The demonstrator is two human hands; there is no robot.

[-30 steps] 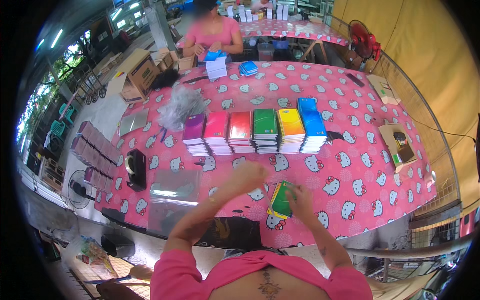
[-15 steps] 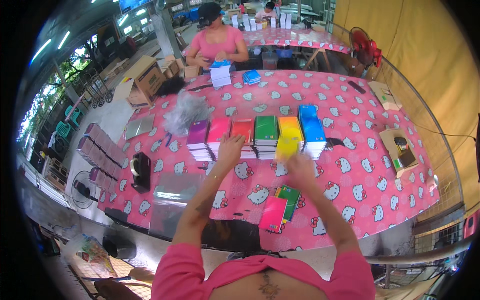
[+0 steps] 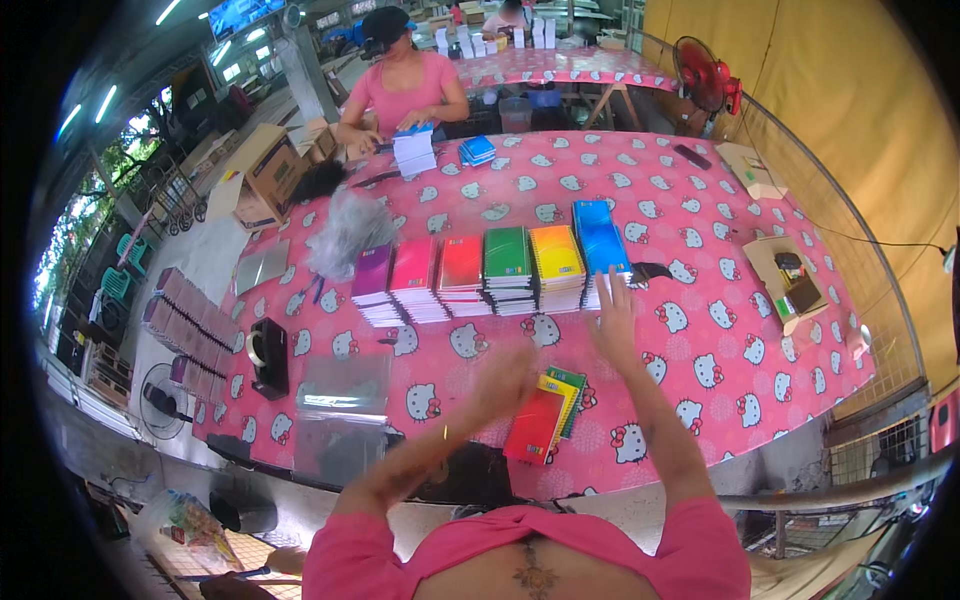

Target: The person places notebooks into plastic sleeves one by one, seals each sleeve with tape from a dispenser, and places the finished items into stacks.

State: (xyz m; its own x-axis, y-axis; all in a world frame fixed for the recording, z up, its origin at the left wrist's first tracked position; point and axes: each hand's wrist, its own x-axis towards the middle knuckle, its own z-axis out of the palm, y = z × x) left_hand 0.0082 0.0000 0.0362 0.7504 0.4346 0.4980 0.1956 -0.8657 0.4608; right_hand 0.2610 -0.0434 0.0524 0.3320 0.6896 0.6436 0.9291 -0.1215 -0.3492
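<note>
A row of spiral notebook stacks stands across the table: a purple stack (image 3: pixel 373 270), a pink stack (image 3: pixel 414 265), a red stack (image 3: pixel 461 262), a green stack (image 3: pixel 507 252), a yellow stack (image 3: pixel 556 255) and a taller blue stack (image 3: pixel 600 235). My right hand (image 3: pixel 614 325) reaches to the blue stack's near edge, fingers stretched out and touching it. Closer to me lies a small fanned pile, with a red notebook (image 3: pixel 533 430) on top and a yellow notebook (image 3: pixel 562 392) and a green notebook (image 3: pixel 576 382) showing beneath. My left hand (image 3: pixel 505 380) is just beside that pile, its fingers smeared by motion.
Clear plastic sheets (image 3: pixel 342 385) and a black tape dispenser (image 3: pixel 268 358) lie at left. Behind the stacks sits crumpled plastic (image 3: pixel 350 232). A co-worker (image 3: pixel 408 90) handles a notebook stack (image 3: pixel 414 152) across the table. An open carton (image 3: pixel 785 283) lies at right.
My left hand has left the red stack and come near the small pile, which now has a red notebook on top instead of pink. My right hand has moved from the yellow stack to the blue.
</note>
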